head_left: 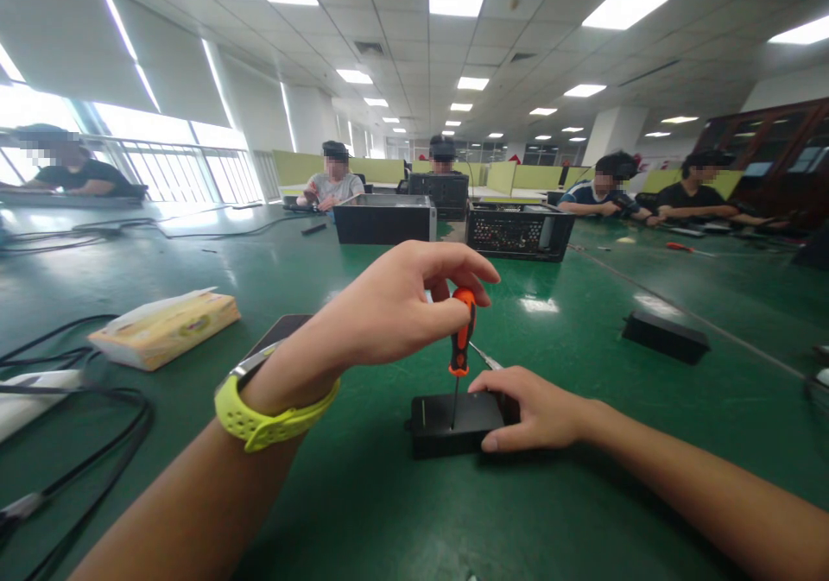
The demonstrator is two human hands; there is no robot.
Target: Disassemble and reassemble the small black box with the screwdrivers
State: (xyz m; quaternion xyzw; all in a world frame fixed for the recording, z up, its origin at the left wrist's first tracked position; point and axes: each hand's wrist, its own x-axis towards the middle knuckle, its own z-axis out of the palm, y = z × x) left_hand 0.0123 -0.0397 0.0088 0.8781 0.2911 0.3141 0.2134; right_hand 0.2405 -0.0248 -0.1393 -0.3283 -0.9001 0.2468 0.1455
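Observation:
My left hand [414, 300], with a yellow-green watch band [275, 417] at its wrist, grips the handle of an orange and black screwdriver [461, 339] from above. The screwdriver stands upright, its thin shaft reaching down to the top face of a black plastic box [433, 426]. Around the right end of that box my right hand [524, 413] is closed, thumb at the near side and fingers at the far side. Behind the right hand a thin pale cable end [485, 356] shows in part.
On the left lie a tissue pack [174, 326], black cables [117, 426] and a white power strip [39, 400]. A dark flat object [278, 331] is partly behind my left forearm. Another black box [667, 335] sits right; computer cases [518, 231] and several people stand or sit beyond.

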